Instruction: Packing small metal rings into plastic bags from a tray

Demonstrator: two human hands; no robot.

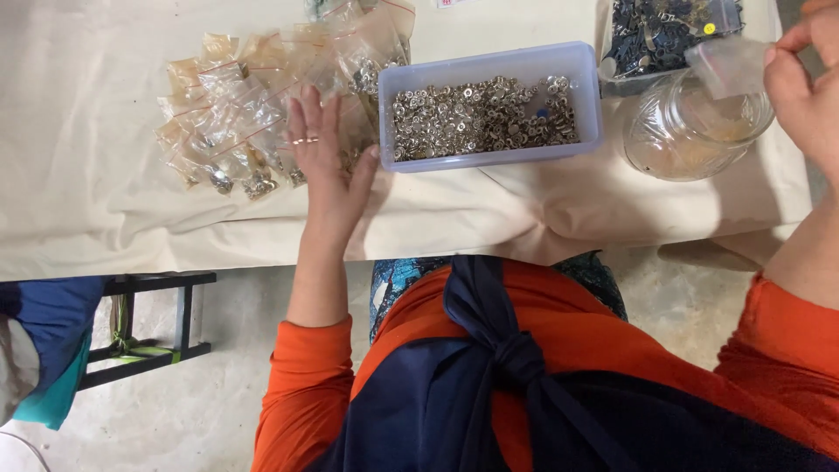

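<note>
Bare-fingered left hand point(325, 157) lies flat and spread wide on a pile of small clear plastic bags point(253, 114) of metal bits, thumb touching the pale blue plastic tray point(489, 61) of silver snap fasteners. Right hand point(808, 83) pinches an empty little clear bag point(730, 65) over a round glass jar point(690, 131).
</note>
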